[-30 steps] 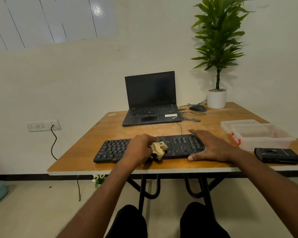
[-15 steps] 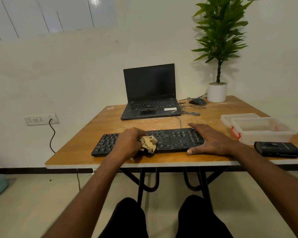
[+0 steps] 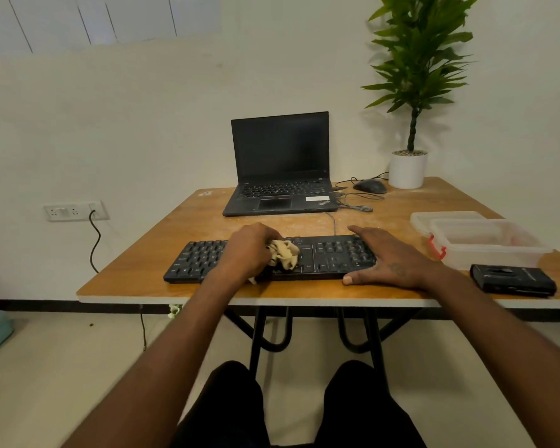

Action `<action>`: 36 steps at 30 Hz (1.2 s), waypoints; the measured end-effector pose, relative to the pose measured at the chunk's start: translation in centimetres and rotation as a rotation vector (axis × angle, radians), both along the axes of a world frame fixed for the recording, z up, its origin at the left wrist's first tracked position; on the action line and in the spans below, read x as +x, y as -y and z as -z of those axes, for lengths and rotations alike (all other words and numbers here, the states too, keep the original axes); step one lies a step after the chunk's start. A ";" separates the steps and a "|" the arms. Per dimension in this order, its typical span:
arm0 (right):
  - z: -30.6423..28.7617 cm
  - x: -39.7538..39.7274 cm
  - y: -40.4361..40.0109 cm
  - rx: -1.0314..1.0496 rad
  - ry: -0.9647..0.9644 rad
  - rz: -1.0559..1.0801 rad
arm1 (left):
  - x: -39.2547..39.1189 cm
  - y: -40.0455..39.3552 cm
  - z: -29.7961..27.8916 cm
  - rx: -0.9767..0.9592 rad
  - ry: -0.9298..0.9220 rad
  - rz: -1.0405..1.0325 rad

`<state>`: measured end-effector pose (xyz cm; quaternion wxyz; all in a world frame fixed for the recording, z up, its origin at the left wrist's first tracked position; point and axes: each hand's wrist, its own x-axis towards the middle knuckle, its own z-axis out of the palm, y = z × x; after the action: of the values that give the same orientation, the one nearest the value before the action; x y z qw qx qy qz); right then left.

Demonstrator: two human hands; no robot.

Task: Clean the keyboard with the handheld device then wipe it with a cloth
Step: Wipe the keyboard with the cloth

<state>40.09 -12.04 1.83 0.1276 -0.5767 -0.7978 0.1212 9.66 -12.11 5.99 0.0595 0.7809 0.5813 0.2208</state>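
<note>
The left hand (image 3: 248, 250) is pressing a crumpled cloth (image 3: 284, 253) onto the keyboard (image 3: 330, 257) while the right hand (image 3: 388, 258) is lying flat on its end.

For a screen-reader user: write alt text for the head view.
A person's left hand wipes a black keyboard with a crumpled beige cloth while the right hand lies flat on its right end.

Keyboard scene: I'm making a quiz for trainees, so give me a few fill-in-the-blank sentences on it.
1. The left hand holds a crumpled ____ on the keyboard.
2. The right hand lies ____ on the keyboard's right end.
3. Behind the keyboard stands an open ____.
4. The black handheld device lies right of the ____ hand.

Missing: cloth; flat; laptop; right
</note>
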 end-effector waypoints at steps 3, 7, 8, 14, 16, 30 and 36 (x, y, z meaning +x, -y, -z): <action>0.1 0.0 0.0 0.002 -0.004 0.006 | -1.3 -0.4 0.0 -0.017 -0.005 -0.018; 0.1 0.0 -0.1 0.004 -0.002 0.005 | 1.0 -0.3 0.2 -0.026 0.022 0.084; 0.2 0.0 -0.1 0.004 0.000 0.005 | 1.8 -0.4 0.3 -0.030 0.035 0.109; 0.0 0.0 0.0 0.004 0.006 0.004 | 3.8 -0.9 0.2 0.004 0.008 0.131; 0.0 0.0 0.0 0.006 0.002 0.004 | 2.5 -1.2 0.0 0.027 -0.028 0.090; 0.0 -0.1 0.1 0.007 0.007 0.007 | 4.1 -2.7 0.2 0.026 0.005 0.126; 0.0 -0.1 0.0 0.009 -0.001 0.002 | 2.3 -3.8 -0.4 0.026 -0.009 0.054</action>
<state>39.99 -12.08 1.82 0.1305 -0.5769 -0.7977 0.1176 12.01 -8.30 6.38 0.0527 0.7979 0.5575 0.2230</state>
